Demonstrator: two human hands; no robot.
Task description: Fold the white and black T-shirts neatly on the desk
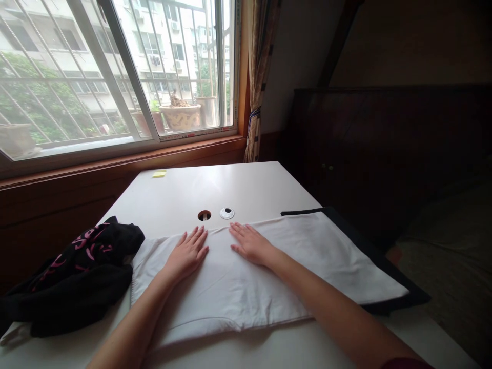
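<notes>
A pair of white trousers (230, 294), folded lengthwise, lies flat across the desk with shallow wrinkles. My left hand (189, 251) rests palm down near their far edge, fingers stretched. Just to its right, my right hand (250, 245) lies flat on the same cloth, fingers pointing away and to the left. Neither hand grips anything. From under the right end of the trousers sticks out a dark cloth (400, 287), mostly hidden. Left of the trousers is a crumpled black garment (82, 282) with pink lettering.
The white desk (261, 187) has a round cable hole (204, 216) and a white round cover (226, 212) beyond my hands. A yellow sticky note (159, 174) lies at the far left. Past the desk are a barred window (126, 77) and a tied curtain (255, 123).
</notes>
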